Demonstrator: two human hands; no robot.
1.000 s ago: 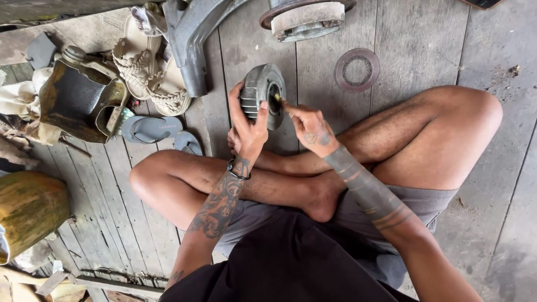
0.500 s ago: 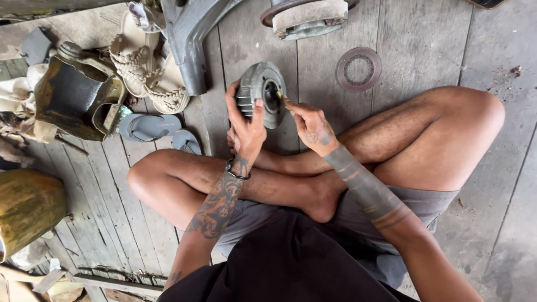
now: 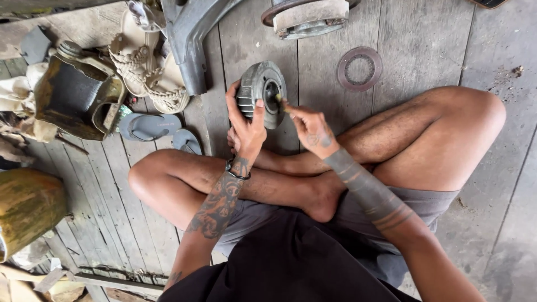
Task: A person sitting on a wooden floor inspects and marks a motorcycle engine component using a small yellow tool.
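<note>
Person sits cross-legged on plank floor [image 3: 447,45]. Left hand [image 3: 246,126] grips a round finned metal hub [image 3: 262,89], fingers wrapped over its rim, holding it upright above the shins. Right hand [image 3: 310,126] pinches a thin tool, tip at the hub's centre bore; can't tell what kind. Looks mid-job: hub off its mount, bore being worked. Beyond: flat ring [image 3: 359,68], sandals [image 3: 146,78], drum part [image 3: 307,15] lying loose, not refitted.

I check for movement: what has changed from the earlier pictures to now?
Very little. The left hand still holds the round metal part upright, and the right hand still keeps a small tool at its centre hole. The view drifted slightly. The ring and sandals lie as before.
</note>
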